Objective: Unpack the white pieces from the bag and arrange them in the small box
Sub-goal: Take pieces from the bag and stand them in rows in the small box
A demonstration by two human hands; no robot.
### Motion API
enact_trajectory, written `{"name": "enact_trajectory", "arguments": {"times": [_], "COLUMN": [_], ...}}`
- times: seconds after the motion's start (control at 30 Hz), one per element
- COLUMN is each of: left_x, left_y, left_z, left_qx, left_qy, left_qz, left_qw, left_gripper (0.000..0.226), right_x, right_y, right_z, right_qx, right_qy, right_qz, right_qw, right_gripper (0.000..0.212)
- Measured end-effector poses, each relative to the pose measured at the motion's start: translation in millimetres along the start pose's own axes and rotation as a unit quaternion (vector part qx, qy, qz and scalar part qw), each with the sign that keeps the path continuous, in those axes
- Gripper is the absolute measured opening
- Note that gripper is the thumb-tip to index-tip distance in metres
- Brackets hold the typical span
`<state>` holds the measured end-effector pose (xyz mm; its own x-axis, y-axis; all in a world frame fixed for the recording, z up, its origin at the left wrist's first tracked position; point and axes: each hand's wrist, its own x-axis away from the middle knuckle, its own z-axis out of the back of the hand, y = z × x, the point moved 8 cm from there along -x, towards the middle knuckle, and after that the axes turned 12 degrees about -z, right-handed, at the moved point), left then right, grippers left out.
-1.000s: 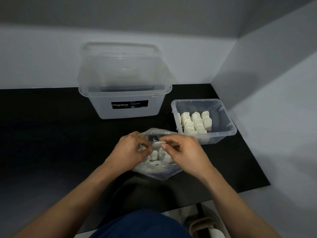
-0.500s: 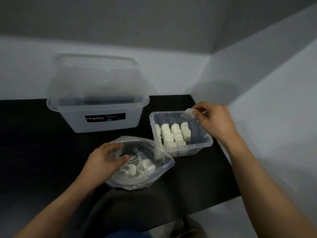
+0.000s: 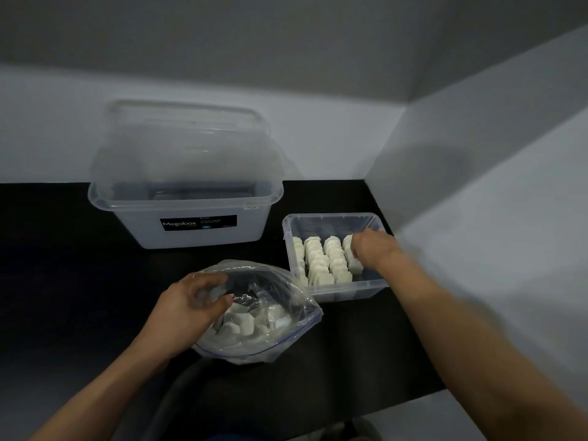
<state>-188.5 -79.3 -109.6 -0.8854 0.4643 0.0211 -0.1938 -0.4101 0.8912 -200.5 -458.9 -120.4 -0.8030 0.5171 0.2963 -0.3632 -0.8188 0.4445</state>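
Note:
A clear zip bag (image 3: 286,329) lies on the black table with several white pieces (image 3: 245,323) inside. My left hand (image 3: 181,310) grips the left edge of its open mouth. To the right stands the small clear box (image 3: 331,216), holding several rows of upright white pieces (image 3: 321,265). My right hand (image 3: 372,249) is lowered inside the box at the rightmost row, fingers curled down on a white piece there. The fingertips are partly hidden.
A large clear Megabox container (image 3: 191,230) stands at the back left of the small box, its lid (image 3: 184,148) leaning upright against the wall. A white wall (image 3: 477,249) runs close along the right of the small box. The table's front edge (image 3: 397,402) is near my body.
My right hand took a white piece from the bag, carried it over the small box and has come down into the box at the right row. My left hand stayed on the bag.

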Motion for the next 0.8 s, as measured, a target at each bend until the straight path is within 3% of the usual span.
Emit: {"name": "enact_trajectory", "arguments": {"times": [0.27,0.47,0.57,0.67,0.73,0.8], "left_x": [-5,-8,-7,-4,-3,-1], "left_y": [-1,2,3,4,5,6], "left_z": [-1,-1,-1,0,1,2], "left_qx": [0.002,-0.010,-0.012,-0.035,-0.065,-0.085], "left_qy": [0.004,-0.007,-0.015,-0.035,-0.051,-0.057], "left_qz": [-0.014,-0.020,-0.024,-0.039,-0.051,-0.060], "left_qw": [1.000,1.000,1.000,0.998,0.995,0.993], "left_gripper": [0.041,0.048,0.050,0.053,0.054,0.056], "right_x": [2,12,25,69,120,172], "right_y": [-9,-7,11,24,13,-18], "right_z": [-1,6,20,55,84,107], "right_qx": [0.060,0.011,-0.087,-0.274,-0.412,-0.536], "right_qy": [0.030,0.045,0.049,0.113,0.167,0.146], "right_qz": [0.018,0.003,-0.055,-0.090,-0.049,0.037], "right_qw": [0.998,0.999,0.993,0.951,0.895,0.831], "right_gripper": [0.030,0.028,0.029,0.025,0.018,0.015]}}
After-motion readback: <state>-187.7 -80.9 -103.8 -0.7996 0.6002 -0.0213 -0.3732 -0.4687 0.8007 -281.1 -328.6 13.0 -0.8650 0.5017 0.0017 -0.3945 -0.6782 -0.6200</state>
